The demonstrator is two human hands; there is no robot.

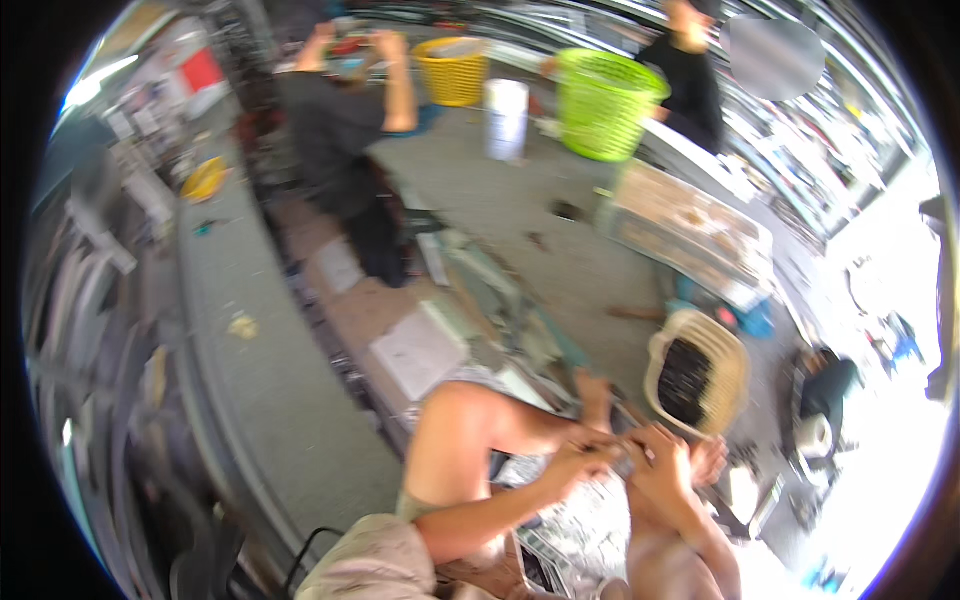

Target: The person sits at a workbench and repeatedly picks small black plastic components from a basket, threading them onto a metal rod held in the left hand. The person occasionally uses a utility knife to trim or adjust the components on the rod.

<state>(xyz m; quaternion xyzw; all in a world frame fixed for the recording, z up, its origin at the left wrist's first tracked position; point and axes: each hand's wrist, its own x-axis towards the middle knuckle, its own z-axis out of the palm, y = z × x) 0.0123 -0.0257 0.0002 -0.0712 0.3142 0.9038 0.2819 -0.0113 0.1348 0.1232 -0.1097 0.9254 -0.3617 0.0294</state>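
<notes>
Over my lap, my left hand (580, 460) and my right hand (657, 462) meet with fingers pinched together. Something small and thin seems to be between them, but blur hides its kind. Below the hands, between my bare legs, lies a crinkled silvery-white sheet or bag (590, 515). Just beyond my right hand stands a cream plastic basket (738, 385) with dark, thin pieces (684, 382) heaped in it. A dark device with a pale frame (537, 570) rests near my lap at the lower edge.
Farther off are a clear box (690, 225), a green basket (608, 105), a white container (506, 120) and a yellow basket (450, 75). One person in dark clothes (335, 130) sits ahead on the left; another (690, 75) is at the back. White sheets (418, 350) lie nearby.
</notes>
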